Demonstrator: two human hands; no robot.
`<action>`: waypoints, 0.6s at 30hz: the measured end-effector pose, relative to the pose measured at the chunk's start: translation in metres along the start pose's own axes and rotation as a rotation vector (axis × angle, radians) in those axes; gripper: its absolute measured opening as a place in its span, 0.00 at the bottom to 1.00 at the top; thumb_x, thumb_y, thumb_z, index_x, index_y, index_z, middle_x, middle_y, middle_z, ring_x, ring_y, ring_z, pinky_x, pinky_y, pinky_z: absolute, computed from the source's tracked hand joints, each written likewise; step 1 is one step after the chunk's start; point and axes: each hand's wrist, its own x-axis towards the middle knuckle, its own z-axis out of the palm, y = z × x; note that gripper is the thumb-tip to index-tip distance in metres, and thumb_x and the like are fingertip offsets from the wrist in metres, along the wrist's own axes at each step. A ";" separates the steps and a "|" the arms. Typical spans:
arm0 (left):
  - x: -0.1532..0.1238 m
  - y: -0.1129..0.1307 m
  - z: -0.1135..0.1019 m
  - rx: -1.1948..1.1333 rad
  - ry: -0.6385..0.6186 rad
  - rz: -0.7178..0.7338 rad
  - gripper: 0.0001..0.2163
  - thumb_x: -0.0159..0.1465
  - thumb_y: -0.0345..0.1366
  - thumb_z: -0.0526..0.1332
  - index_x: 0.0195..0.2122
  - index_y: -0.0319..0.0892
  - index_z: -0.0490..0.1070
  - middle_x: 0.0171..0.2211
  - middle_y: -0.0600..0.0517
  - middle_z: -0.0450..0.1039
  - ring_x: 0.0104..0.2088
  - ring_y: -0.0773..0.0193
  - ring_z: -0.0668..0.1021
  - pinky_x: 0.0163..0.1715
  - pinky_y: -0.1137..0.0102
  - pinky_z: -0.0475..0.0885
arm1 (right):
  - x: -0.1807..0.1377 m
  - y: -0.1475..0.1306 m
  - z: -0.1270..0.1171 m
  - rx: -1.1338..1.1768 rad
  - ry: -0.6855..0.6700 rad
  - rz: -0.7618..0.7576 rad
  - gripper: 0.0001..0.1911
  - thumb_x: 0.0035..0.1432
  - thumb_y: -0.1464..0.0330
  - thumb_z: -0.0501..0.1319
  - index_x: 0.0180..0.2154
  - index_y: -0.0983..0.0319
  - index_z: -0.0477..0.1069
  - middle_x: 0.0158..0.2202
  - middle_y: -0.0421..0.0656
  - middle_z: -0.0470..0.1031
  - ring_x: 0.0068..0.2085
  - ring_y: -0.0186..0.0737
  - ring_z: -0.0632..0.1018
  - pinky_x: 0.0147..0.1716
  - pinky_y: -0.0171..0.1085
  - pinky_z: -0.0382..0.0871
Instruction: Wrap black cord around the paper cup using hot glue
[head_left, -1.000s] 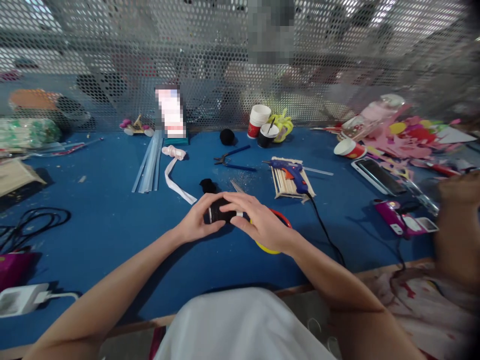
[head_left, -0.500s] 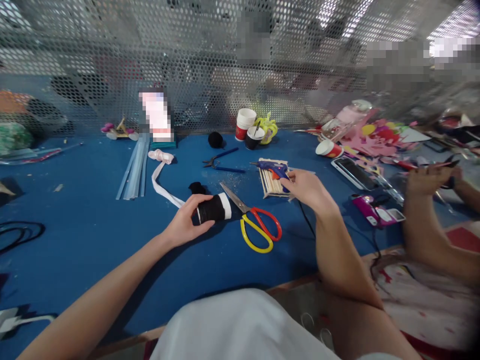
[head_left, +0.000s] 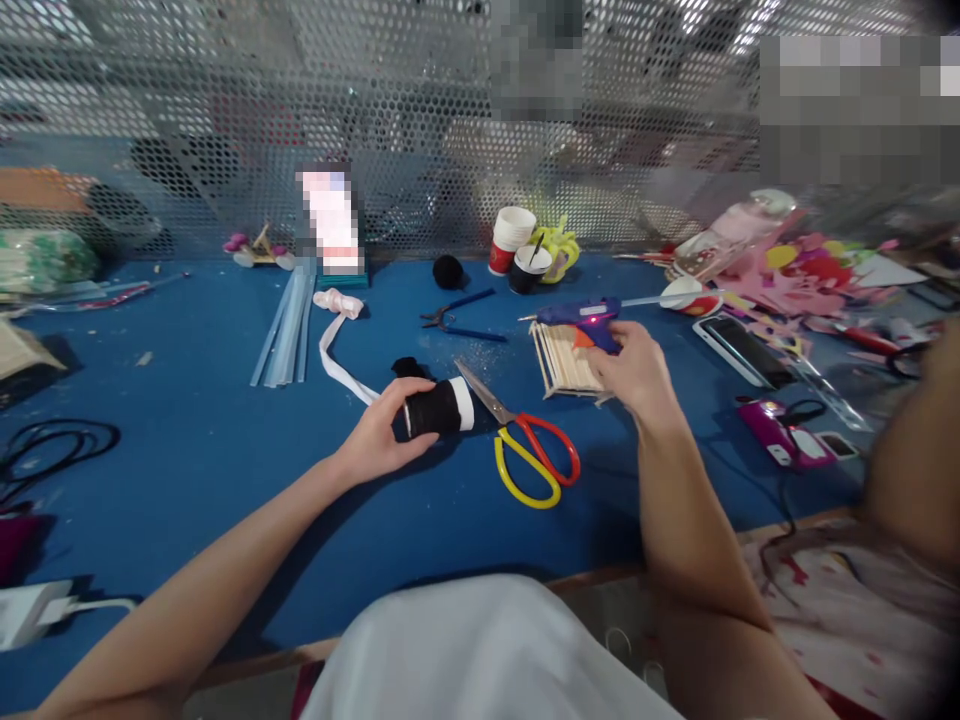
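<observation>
My left hand (head_left: 379, 435) is wrapped round a small cylinder covered in black with a white rim (head_left: 441, 405), held on its side just above the blue table (head_left: 187, 440). My right hand (head_left: 634, 372) grips the handle of a blue hot glue gun (head_left: 581, 318), lifted over a flat mat of wooden sticks (head_left: 562, 358). Its nozzle points left. Red-and-yellow scissors (head_left: 525, 445) lie between my two hands, and a scrap of black material (head_left: 409, 367) lies just behind the cylinder.
Blue-handled pliers (head_left: 457, 318), a white ribbon (head_left: 337, 345), clear glue sticks (head_left: 289, 325), paper cups (head_left: 521, 250) and a black ball (head_left: 448, 270) lie further back before a perforated metal screen. Phones (head_left: 739, 348) and coloured paper scraps (head_left: 795, 265) lie right, near another person's arm (head_left: 911, 450). Cables (head_left: 52, 445) lie left.
My right hand left the cylinder, reached right to the glue gun, then closed on it and lifted it off the stick mat. My left hand keeps the cylinder.
</observation>
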 end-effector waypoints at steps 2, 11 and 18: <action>0.000 0.001 0.000 -0.103 -0.001 -0.071 0.24 0.55 0.33 0.61 0.53 0.45 0.57 0.49 0.45 0.62 0.46 0.58 0.71 0.43 0.63 0.71 | -0.008 -0.012 -0.007 0.169 -0.080 -0.033 0.17 0.44 0.65 0.62 0.38 0.65 0.68 0.33 0.46 0.74 0.31 0.39 0.73 0.30 0.36 0.66; 0.002 -0.004 -0.003 -0.367 0.028 -0.197 0.25 0.54 0.33 0.62 0.53 0.45 0.57 0.42 0.50 0.64 0.39 0.63 0.71 0.42 0.65 0.69 | -0.062 -0.067 -0.002 0.444 -0.595 -0.202 0.14 0.51 0.60 0.59 0.31 0.65 0.72 0.19 0.39 0.69 0.21 0.32 0.70 0.23 0.34 0.67; 0.001 -0.007 -0.007 -0.253 0.038 -0.185 0.25 0.55 0.33 0.62 0.53 0.45 0.56 0.46 0.47 0.63 0.43 0.59 0.70 0.43 0.64 0.68 | -0.075 -0.063 0.003 0.218 -0.447 -0.450 0.13 0.53 0.62 0.57 0.29 0.65 0.73 0.20 0.42 0.71 0.21 0.34 0.71 0.22 0.33 0.66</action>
